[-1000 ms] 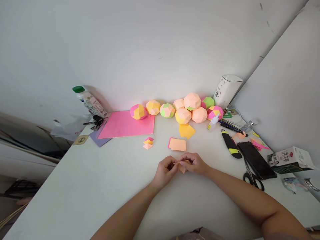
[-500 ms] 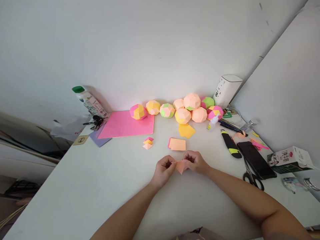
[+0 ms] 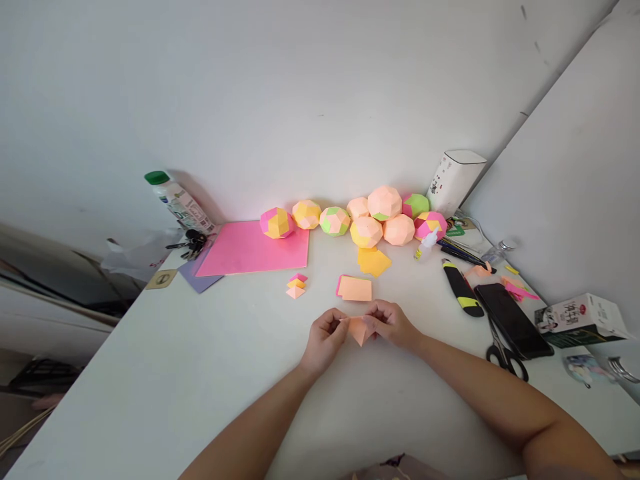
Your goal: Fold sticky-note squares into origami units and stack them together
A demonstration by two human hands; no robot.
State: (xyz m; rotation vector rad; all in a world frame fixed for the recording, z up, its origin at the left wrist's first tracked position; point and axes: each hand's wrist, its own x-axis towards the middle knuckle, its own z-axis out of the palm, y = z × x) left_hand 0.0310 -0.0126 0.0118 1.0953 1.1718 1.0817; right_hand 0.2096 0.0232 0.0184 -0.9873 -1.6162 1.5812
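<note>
A small folded piece of peach paper (image 3: 358,329) is pinched between both hands above the table, its point facing down toward me. My left hand (image 3: 324,338) grips its left side between thumb and fingers. On the other side, my right hand (image 3: 390,323) holds the right edge, thumb in front. Just beyond the hands lies a stack of paper sheets (image 3: 356,289), peach on top with pink and yellow edges showing. Left of it sit several small folded paper units (image 3: 297,286) in pink, yellow and peach. Some yellow paper pieces (image 3: 374,262) lie farther back.
Several faceted paper balls (image 3: 367,232) line the wall beside a pink board (image 3: 255,250). A glue bottle (image 3: 427,244), utility knife (image 3: 461,287), scissors (image 3: 506,357) and phone (image 3: 513,319) lie to the right, near a milk carton (image 3: 575,319). A green-capped bottle (image 3: 183,205) leans back left.
Both hands still hold the peach paper. The left hand has shifted slightly, and the paper's top edge now shows wider between the fingers.
</note>
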